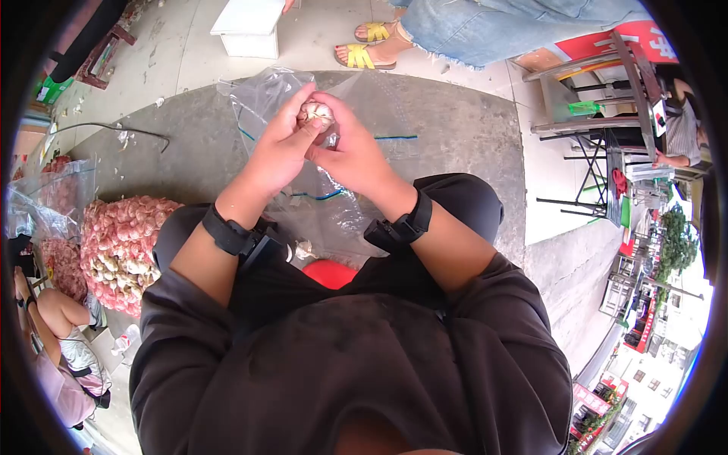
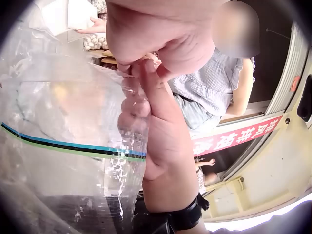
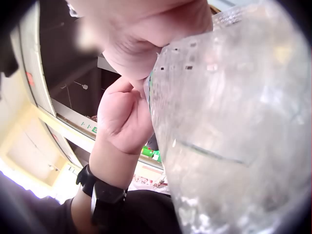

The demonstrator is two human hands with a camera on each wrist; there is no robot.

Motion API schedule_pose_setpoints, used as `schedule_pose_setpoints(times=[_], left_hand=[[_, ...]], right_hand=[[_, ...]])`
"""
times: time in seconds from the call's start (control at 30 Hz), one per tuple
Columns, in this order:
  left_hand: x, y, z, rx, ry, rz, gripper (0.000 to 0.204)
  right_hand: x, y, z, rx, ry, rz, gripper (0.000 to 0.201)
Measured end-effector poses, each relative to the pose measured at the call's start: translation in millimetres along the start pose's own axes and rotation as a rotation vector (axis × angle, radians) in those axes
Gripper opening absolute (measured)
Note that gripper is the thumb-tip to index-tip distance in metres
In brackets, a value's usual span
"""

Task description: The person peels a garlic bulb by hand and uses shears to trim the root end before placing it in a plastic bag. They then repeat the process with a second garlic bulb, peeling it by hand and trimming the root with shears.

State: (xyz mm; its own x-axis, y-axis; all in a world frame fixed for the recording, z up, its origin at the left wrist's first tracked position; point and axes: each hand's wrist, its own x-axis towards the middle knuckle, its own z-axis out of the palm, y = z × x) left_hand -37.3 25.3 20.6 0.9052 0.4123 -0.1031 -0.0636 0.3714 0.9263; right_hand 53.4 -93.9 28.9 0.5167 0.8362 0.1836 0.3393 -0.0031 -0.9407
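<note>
A pale garlic bulb (image 1: 317, 116) is held between both hands above a clear plastic bag in the head view. My left hand (image 1: 279, 148) grips the bulb from its left side, thumb laid across it. My right hand (image 1: 349, 152) curls round the other side, its fingers against the bulb. The bag (image 1: 326, 220) spreads over the lap and ground, with blue-green stripes. In the left wrist view the striped bag (image 2: 63, 170) hangs beside the right hand (image 2: 168, 131). The right wrist view shows the bag (image 3: 234, 122) next to the left hand (image 3: 124, 117).
A large net sack of garlic (image 1: 125, 243) stands to the left, near a bent dark rod (image 1: 133, 129). A red object (image 1: 330, 274) lies between the legs. A white stool (image 1: 246, 30) and a person in yellow sandals (image 1: 367, 56) are ahead. Wooden and folding chairs stand right.
</note>
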Motion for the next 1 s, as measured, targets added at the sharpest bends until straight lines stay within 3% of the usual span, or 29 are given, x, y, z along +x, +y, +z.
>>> schedule_pose_setpoints(times=[0.03,0.07,0.1,0.2,0.3,0.37,0.47,0.57,0.7,0.8,0.9,0.93,1.0], left_hand=[[-1.7,1.4,2.4,-0.019,0.03,0.049,0.063],[-3.5,3.1,4.5,-0.038,0.062,0.098,0.066],[-4.2,5.2,6.0,-0.057,0.094,0.15,0.069],[-4.9,8.8,-2.5,0.019,0.016,0.126,0.079],[-0.7,-1.4,-4.3,0.32,0.076,0.164,0.088],[-1.9,6.0,-3.4,0.354,0.093,0.031,0.093],[-3.4,12.7,-2.4,0.212,0.074,-0.134,0.095],[0.1,15.3,-8.9,0.158,0.0,-0.185,0.089],[2.3,29.0,-24.5,0.147,-0.039,-0.268,0.077],[9.4,31.8,-39.0,0.18,0.135,-0.211,0.06],[6.9,31.1,-41.5,0.167,0.309,-0.103,0.045],[4.8,33.1,-42.8,0.17,0.32,-0.09,0.043],[2.7,39.2,-44.1,0.148,0.333,-0.056,0.04]], right_hand=[[0.9,-3.2,-0.8,-0.059,0.006,-0.05,0.055],[-0.1,2.7,-3.8,0.0,-0.054,0.081,0.052],[-0.5,8.8,-5.3,0.029,-0.06,0.089,0.051],[0.3,15.6,-8.6,0.161,-0.076,0.131,0.05],[-2.1,15.0,-7.1,0.319,-0.072,0.144,0.048],[-3.2,23.1,-3.0,0.337,-0.061,0.069,0.042],[-2.3,22.5,1.5,0.662,-0.085,0.146,0.037],[-0.6,10.7,-3.4,0.911,-0.121,0.352,0.036],[6.8,28.2,-10.7,0.661,-0.158,0.291,0.045],[12.5,35.7,-22.8,0.54,-0.107,0.344,0.046],[10.0,48.1,-23.8,0.137,-0.309,0.362,0.048],[10.8,44.5,-25.3,0.031,-0.401,0.506,0.055],[5.5,52.6,-15.7,0.314,-0.254,0.487,0.061]])
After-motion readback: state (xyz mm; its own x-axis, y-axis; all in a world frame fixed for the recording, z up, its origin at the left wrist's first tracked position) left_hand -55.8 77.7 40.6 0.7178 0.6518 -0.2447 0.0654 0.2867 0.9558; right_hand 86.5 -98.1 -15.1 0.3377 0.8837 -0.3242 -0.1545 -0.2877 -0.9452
